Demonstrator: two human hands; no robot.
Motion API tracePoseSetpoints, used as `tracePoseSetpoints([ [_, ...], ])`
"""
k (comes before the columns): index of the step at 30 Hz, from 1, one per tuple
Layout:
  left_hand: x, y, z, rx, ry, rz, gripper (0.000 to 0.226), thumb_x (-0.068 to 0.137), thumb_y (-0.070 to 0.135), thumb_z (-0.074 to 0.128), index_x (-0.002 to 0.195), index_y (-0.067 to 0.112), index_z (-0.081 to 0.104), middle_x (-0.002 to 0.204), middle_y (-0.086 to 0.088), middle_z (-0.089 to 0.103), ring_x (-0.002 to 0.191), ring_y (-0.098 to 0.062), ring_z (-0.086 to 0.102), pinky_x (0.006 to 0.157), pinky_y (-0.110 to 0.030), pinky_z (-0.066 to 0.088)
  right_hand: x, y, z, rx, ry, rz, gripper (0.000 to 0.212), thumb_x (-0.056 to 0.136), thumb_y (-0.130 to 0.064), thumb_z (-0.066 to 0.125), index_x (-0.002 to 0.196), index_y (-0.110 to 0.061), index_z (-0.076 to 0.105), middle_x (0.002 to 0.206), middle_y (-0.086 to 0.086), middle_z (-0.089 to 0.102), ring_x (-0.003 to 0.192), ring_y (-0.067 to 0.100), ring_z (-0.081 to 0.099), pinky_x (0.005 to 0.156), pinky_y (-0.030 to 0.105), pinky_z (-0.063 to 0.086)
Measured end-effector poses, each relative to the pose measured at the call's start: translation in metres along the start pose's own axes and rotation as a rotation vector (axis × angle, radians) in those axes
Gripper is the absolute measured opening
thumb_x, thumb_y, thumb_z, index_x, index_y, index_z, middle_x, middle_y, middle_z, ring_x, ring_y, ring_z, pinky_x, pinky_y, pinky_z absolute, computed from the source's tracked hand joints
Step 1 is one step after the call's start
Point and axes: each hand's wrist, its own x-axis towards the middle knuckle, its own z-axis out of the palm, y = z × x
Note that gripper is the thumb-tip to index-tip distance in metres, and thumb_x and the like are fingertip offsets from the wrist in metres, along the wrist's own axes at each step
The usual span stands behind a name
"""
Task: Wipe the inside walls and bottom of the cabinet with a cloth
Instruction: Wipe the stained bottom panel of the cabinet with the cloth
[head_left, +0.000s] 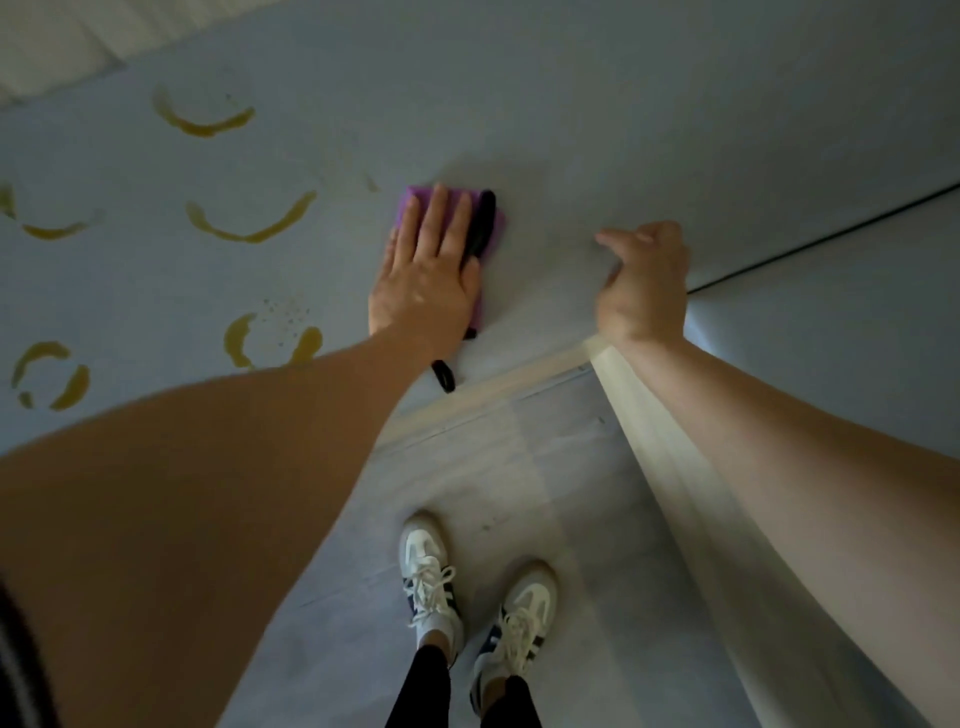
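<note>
Head camera view, looking down past two bare arms into a grey cabinet (675, 104). The left hand (423, 275) lies flat with its fingers (441, 218) straight and together, pressing a folded purple cloth (496, 226) against the cabinet's bottom panel (156, 270); a black strap or edging runs along the cloth and trails out below the palm. The right hand (644, 280) is loosely curled, thumb out, and seems to brace near the cabinet's front edge, though whether it actually grips anything cannot be told. Several yellow-brown ring stains (249, 228) mark the panel to the left of the cloth, well apart from it, and look untouched. To do this step well, the person would likely keep the palm flat and the pressure even, sweep leftward in overlapping strokes over each ring, and refold the cloth to a clean face once it picks up residue. Below, white lace-up shoes (431, 577) with dark stripes stand on a pale floor (545, 467). No brand name, label or writing is readable anywhere.
</note>
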Motion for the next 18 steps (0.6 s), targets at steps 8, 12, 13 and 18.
tracePoseSetpoints([
  [8, -0.058, 0.013, 0.004, 0.036, -0.024, 0.046, 0.054, 0.099, 0.034, 0.025, 0.151, 0.026, 0.012, 0.159, 0.0, 0.01, 0.147, -0.023, 0.005, 0.117, -0.031, 0.001, -0.031, -0.039, 0.023, -0.032, -0.136, -0.253, 0.047, 0.084, -0.008, 0.038, 0.123, -0.023, 0.059, 0.122, 0.01, 0.044, 0.111, 0.031, 0.042, 0.093, 0.033, 0.033],
  [12, 0.003, -0.01, -0.006, -0.021, 0.021, -0.068, 0.056, 0.097, 0.036, 0.029, 0.151, 0.026, 0.016, 0.159, -0.001, 0.013, 0.146, -0.023, 0.006, 0.117, -0.032, 0.003, -0.007, -0.044, 0.027, -0.087, -0.124, -0.249, 0.049, 0.083, 0.002, 0.047, 0.125, -0.019, 0.058, 0.124, 0.011, 0.043, 0.11, 0.032, 0.041, 0.091, 0.031, 0.033],
  [13, 0.021, -0.018, -0.008, -0.049, -0.01, -0.117, 0.057, 0.099, 0.036, 0.029, 0.151, 0.026, 0.011, 0.159, 0.0, 0.007, 0.147, -0.022, 0.0, 0.118, -0.032, 0.001, -0.001, -0.047, 0.029, -0.083, -0.117, -0.274, 0.048, 0.083, 0.003, 0.048, 0.124, -0.018, 0.059, 0.124, 0.012, 0.044, 0.11, 0.033, 0.042, 0.091, 0.032, 0.034],
  [18, 0.012, -0.01, -0.003, -0.05, 0.101, -0.162, 0.057, 0.098, 0.031, 0.033, 0.151, 0.022, 0.014, 0.159, -0.003, 0.01, 0.146, -0.026, 0.004, 0.119, -0.033, 0.002, 0.005, -0.054, 0.034, -0.085, -0.135, -0.364, 0.044, 0.083, 0.0, 0.046, 0.121, -0.016, 0.06, 0.12, 0.011, 0.046, 0.106, 0.031, 0.043, 0.087, 0.032, 0.034],
])
